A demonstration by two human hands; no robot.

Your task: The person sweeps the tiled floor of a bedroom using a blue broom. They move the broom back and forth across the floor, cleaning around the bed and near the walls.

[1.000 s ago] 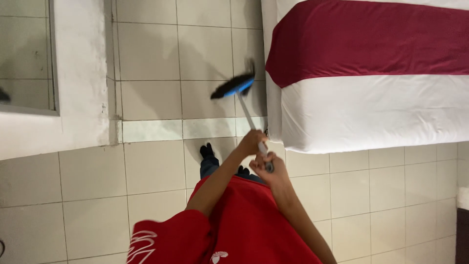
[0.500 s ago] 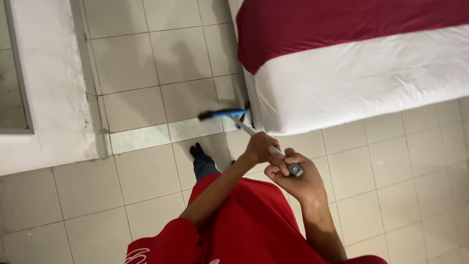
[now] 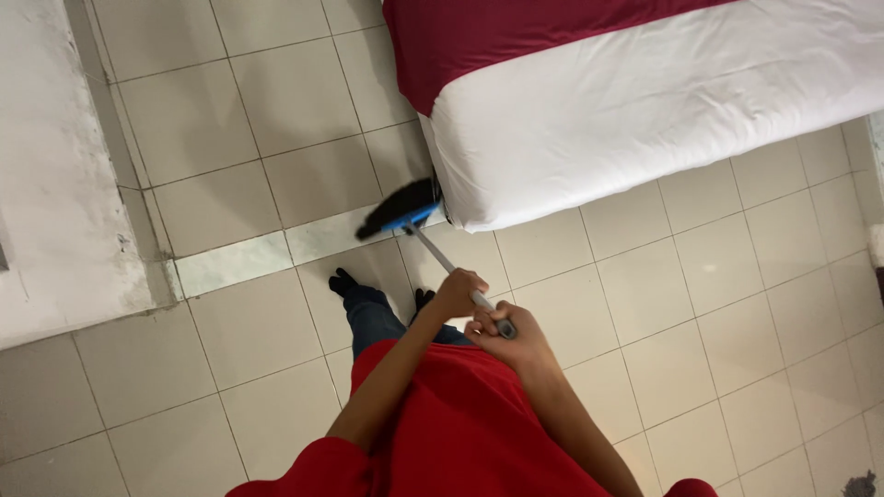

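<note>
Broom [image 3: 433, 241] in both hands, held out ahead of the body toward 11 o'clock. Left hand [image 3: 458, 293] is wrapped shut around the pale metal handle partway down; right hand [image 3: 505, 338] is closed around the handle's dark top end, just behind the left and closer to the torso. Left hand is the nearer of the two to the head.

Long axis of the handle runs from the hands at about 5 o'clock up to the brush head [image 3: 399, 209] at 11 o'clock, sloping down to the floor. Head lies crosswise to the handle: dark bristles above a bright blue block. It sits on the tiled floor [image 3: 645, 276] right at the near corner of the bed [image 3: 635, 110], bristles touching or all but touching the mattress edge; exact contact is hard to tell.

Bed has a white sheet with a dark red cover over its far part, and fills the frame from 12 to 3 o'clock. Pale strip of threshold tile [image 3: 239, 260] runs at 9 o'clock from the head. White wall [image 3: 55, 184] stands at the far left. Person wears a red top and dark trousers; dark shoes [image 3: 343, 281] show just below the brush head.
</note>
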